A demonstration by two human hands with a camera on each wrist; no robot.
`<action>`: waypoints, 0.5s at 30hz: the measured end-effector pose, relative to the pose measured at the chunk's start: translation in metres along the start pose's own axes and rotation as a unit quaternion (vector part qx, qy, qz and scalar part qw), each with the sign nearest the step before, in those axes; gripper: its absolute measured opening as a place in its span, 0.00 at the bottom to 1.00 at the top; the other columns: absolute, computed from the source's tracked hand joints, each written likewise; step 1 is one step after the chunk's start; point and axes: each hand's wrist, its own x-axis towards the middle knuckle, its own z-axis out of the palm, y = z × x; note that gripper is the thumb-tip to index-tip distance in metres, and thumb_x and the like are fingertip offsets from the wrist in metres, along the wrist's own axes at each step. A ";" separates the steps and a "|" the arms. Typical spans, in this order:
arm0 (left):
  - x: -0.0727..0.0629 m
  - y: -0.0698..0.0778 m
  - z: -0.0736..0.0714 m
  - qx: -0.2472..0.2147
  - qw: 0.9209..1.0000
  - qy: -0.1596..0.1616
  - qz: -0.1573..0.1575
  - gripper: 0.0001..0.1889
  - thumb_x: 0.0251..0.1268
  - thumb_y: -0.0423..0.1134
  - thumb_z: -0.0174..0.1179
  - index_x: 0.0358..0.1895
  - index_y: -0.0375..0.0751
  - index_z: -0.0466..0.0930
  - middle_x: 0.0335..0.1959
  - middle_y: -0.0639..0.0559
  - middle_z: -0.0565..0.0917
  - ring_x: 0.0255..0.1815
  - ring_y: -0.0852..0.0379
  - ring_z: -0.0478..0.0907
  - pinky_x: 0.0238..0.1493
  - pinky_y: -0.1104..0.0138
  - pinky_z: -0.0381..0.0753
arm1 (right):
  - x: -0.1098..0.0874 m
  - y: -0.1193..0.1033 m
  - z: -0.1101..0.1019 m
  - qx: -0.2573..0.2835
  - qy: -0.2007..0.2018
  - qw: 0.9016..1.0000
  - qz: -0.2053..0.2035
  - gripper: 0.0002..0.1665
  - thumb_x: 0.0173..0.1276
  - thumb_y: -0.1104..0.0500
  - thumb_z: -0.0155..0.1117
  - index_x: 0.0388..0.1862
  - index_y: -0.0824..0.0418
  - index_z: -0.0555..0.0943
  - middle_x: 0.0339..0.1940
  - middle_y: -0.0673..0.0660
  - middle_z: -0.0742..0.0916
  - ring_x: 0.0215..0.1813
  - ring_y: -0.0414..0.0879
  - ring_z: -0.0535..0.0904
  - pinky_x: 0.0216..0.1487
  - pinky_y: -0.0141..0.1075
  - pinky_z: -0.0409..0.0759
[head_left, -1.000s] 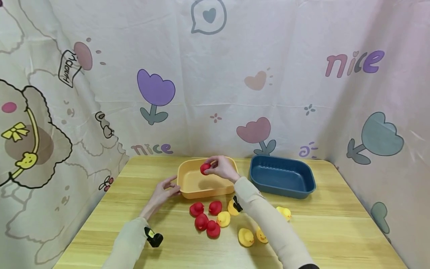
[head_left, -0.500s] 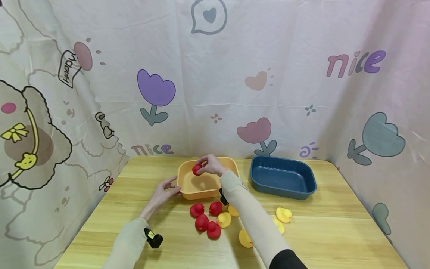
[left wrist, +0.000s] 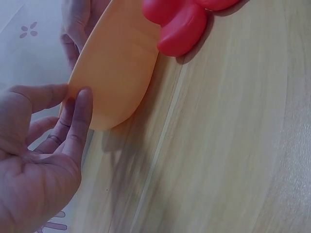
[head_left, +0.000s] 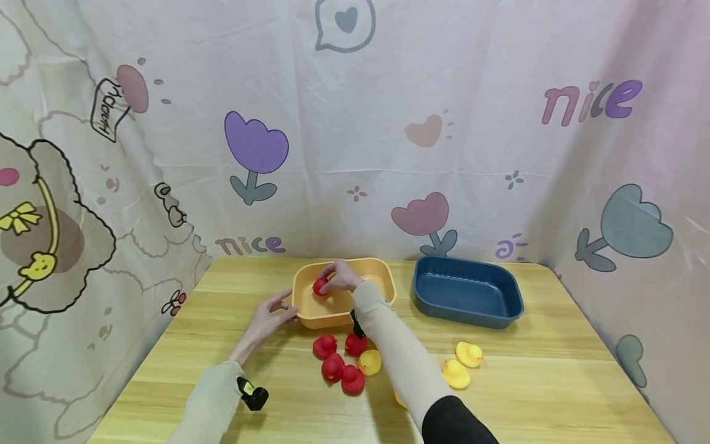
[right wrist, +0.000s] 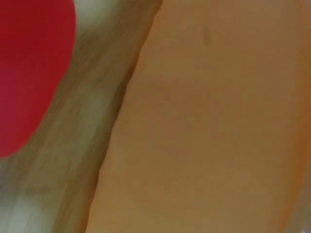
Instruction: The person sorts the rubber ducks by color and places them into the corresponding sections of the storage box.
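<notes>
head view: right hand [head_left: 342,275] pinches 1 red duck [head_left: 319,286] within the orange tray [head_left: 324,321]; left hand [head_left: 270,316], fingers extended, touches its end. work appears early: 4 red ducks [head_left: 333,368] and at least 4 yellow ducks [head_left: 456,375] lie on the counter [head_left: 532,382].

Pale cloth backdrop [head_left: 355,123] w/ tulips [head_left: 256,147]; wood-grain tbl [head_left: 532,382].

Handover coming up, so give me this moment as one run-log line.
right hand: holds red toy at orange tray, floor contact unclear | left hand: touches tray's left end | table: red ducks, yellow ducks
</notes>
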 end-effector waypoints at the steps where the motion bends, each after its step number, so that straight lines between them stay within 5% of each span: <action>1: 0.000 0.000 0.000 0.002 1.000 0.001 0.001 0.35 0.69 0.28 0.60 0.76 0.27 0.57 0.40 0.45 0.83 0.35 0.64 0.85 0.50 0.65 0.89 | 0.000 0.000 0.001 -0.004 -0.002 1.000 0.001 0.19 0.51 0.71 0.77 0.44 0.68 0.88 0.45 0.63 0.90 0.41 0.40 0.78 0.42 0.22 0.76; 6: -0.002 -0.001 0.000 0.004 1.000 0.001 -0.002 0.35 0.69 0.28 0.60 0.76 0.27 0.57 0.40 0.47 0.83 0.35 0.63 0.86 0.51 0.65 0.89 | 0.009 0.010 0.005 -0.007 -0.031 0.999 0.007 0.19 0.49 0.71 0.78 0.43 0.68 0.88 0.45 0.62 0.91 0.46 0.46 0.82 0.48 0.30 0.84; 11: 0.000 0.002 0.002 0.002 1.000 0.000 -0.003 0.36 0.69 0.29 0.60 0.76 0.26 0.56 0.39 0.50 0.82 0.36 0.63 0.85 0.50 0.67 0.89 | 0.030 0.034 0.009 -0.009 -0.043 0.999 -0.016 0.18 0.44 0.68 0.82 0.38 0.61 0.90 0.38 0.54 0.91 0.40 0.43 0.82 0.42 0.30 0.84; 15: 0.001 0.002 0.002 0.003 1.000 0.002 -0.003 0.35 0.70 0.28 0.60 0.76 0.26 0.56 0.39 0.48 0.82 0.36 0.64 0.85 0.51 0.66 0.89 | 0.021 0.019 0.007 -0.019 -0.041 0.999 0.008 0.21 0.46 0.72 0.78 0.43 0.66 0.89 0.44 0.61 0.91 0.46 0.48 0.84 0.46 0.32 0.85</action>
